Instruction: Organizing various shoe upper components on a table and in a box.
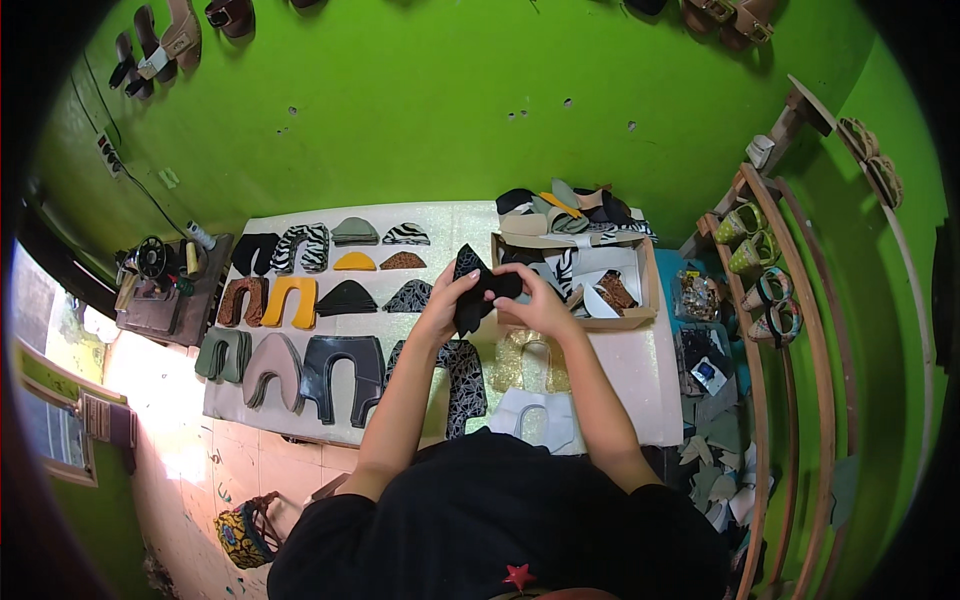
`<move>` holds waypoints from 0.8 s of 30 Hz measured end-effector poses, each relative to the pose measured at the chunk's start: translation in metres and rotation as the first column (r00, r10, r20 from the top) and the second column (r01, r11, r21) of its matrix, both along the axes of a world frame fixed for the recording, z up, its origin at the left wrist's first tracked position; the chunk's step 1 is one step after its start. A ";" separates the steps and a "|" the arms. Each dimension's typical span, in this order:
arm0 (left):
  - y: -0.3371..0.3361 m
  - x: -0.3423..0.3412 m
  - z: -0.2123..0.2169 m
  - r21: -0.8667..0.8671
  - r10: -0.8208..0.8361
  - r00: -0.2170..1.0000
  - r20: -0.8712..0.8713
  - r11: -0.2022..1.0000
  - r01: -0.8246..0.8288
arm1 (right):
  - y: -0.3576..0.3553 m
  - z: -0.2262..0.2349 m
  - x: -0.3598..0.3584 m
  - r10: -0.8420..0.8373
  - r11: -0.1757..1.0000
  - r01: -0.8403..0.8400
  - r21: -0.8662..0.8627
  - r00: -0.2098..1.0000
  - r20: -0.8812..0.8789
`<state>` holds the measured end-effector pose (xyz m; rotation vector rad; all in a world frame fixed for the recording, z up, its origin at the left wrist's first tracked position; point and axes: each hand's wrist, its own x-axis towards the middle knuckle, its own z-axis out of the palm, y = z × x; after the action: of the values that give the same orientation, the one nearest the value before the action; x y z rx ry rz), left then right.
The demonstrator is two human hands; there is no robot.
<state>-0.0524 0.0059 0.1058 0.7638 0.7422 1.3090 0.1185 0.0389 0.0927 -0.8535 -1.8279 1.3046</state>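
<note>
Starting far left at 9 o'clock: sewing machine (pixel 152 262) on a small wooden stand beside the table (pixel 640 385), which is covered in a pale glittery sheet. Shoe-upper cutouts lie in rows on it: black and zebra-striped pieces in the back row, a brown spotted pair (pixel 241 301) and a yellow pair (pixel 289 302) in the middle row, olive, beige and a glossy black U-shaped upper (pixel 343 375) in the front row. Small toe-cap pieces sit just right of those, grey, zebra, yellow, brown, black. At centre, left hand (pixel 443 303) and right hand (pixel 535 301) meet over the table, both pinched shut on a black cutout piece (pixel 474 288); left thumb and fingers clamp its left edge, right fingers close over its right end, piece held up off the sheet, lower end hanging down. Below the hands at 6 o'clock lie a black patterned upper (pixel 463 375), a gold glitter piece (pixel 527 362) and a white piece (pixel 535 418), partly hidden by the forearms. At 2 o'clock of the hands, an open cardboard box (pixel 640 318) filled with mixed cutouts, more stacked behind it. Far right at 3 o'clock, a curved wooden rack (pixel 815 340) with sandals, scraps on the floor beneath.
</note>
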 end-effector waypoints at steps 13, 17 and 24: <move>-0.024 -0.025 -0.003 0.007 0.122 0.977 -0.177 0.992 -0.122 | -0.033 -0.005 -0.016 -0.242 0.969 0.188 -0.163 0.864 -0.441; -0.031 -0.040 -0.004 -0.033 -0.065 0.970 -0.233 0.998 0.059 | -0.034 -0.001 -0.018 -0.265 0.957 0.289 0.022 0.903 -0.337; -0.041 -0.048 0.020 0.039 -0.329 0.941 -0.079 0.942 0.332 | -0.045 0.005 -0.030 -0.251 0.967 0.233 -0.100 0.933 -0.257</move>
<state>-0.1000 -0.0356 0.1256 0.9379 0.6063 1.0029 0.0887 -0.0064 0.0978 -0.8625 -1.4264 1.2611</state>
